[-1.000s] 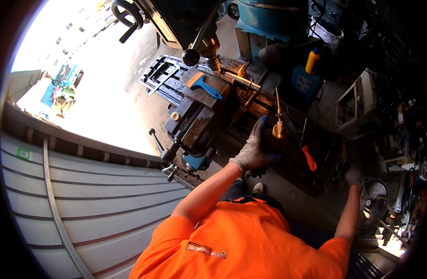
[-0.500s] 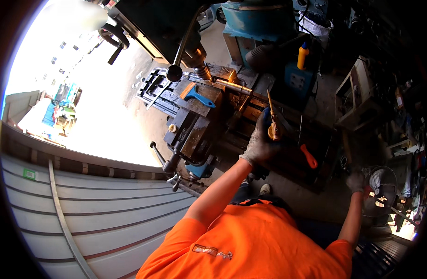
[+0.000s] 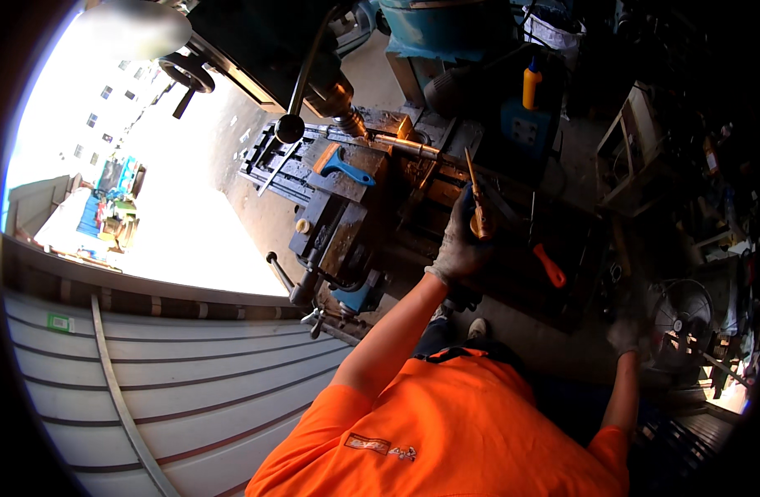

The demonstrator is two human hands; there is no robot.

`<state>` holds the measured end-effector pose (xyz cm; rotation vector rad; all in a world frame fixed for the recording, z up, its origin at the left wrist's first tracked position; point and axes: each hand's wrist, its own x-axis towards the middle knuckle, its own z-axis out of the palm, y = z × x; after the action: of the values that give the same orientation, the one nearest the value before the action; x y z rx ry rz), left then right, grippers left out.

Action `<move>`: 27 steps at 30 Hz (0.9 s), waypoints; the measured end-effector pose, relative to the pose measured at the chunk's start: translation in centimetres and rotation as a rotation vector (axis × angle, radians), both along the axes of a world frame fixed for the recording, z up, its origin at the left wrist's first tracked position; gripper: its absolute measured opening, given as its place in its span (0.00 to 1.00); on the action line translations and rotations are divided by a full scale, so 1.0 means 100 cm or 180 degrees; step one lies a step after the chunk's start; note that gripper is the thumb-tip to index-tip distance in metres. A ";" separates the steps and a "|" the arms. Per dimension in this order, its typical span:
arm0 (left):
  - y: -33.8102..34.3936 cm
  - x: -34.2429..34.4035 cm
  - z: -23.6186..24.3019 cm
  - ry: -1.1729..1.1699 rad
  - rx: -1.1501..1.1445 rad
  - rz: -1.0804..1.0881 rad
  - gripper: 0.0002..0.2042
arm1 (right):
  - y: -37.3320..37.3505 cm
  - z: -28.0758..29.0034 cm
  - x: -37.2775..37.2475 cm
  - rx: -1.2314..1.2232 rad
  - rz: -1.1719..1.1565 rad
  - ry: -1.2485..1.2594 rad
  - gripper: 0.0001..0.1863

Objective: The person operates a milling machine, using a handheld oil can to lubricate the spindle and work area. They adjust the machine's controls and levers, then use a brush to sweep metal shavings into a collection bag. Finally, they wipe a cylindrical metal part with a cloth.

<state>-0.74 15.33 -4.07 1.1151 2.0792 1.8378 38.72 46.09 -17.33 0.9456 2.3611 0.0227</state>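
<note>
My left hand, in a pale glove with dark finger coating, is raised beside the machine table. Its fingers close along a slim tool with an amber handle, its thin shaft pointing away from me; shadow hides the thumb side. Out to the right, my gloved right hand hangs low near a fan, too blurred to show its fingers. A blue-handled brush lies on the vise, left of my left hand. Right of that hand rests a red-handled tool with a thin shaft.
A drill-like machine head with a ball-ended lever overhangs the worktable. A metal bar lies across it. Behind stand a yellow bottle and a blue-green machine. The fan and a wooden frame are at right.
The view has shifted slightly, moving the bench up and left in the picture. My right hand has moved slightly leftward and down. My left hand stays beside the amber-handled tool.
</note>
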 end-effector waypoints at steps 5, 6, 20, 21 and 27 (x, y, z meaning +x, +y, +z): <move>-0.001 -0.001 0.001 0.0097 -0.0092 0.0023 0.50 | -0.006 -0.017 0.010 -0.0152 -0.0012 0.0257 0.31; 0.000 -0.001 0.000 0.0130 -0.0049 0.0019 0.49 | -0.006 -0.022 0.013 -0.0172 -0.0002 0.0276 0.31; 0.000 0.001 0.006 0.0054 -0.0078 0.0009 0.49 | -0.012 -0.066 0.003 -0.1039 0.0196 0.0580 0.25; -0.001 0.001 0.005 0.0020 -0.0071 0.0003 0.48 | -0.012 -0.065 -0.001 -0.1171 0.0215 0.0702 0.25; -0.002 -0.002 0.000 0.0101 -0.0080 -0.0018 0.48 | -0.005 -0.080 -0.008 -0.0529 0.0282 0.1013 0.24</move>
<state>-0.91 15.15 -4.06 1.1501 2.1081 1.7979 37.95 45.55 -25.35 0.8122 2.6444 -0.3059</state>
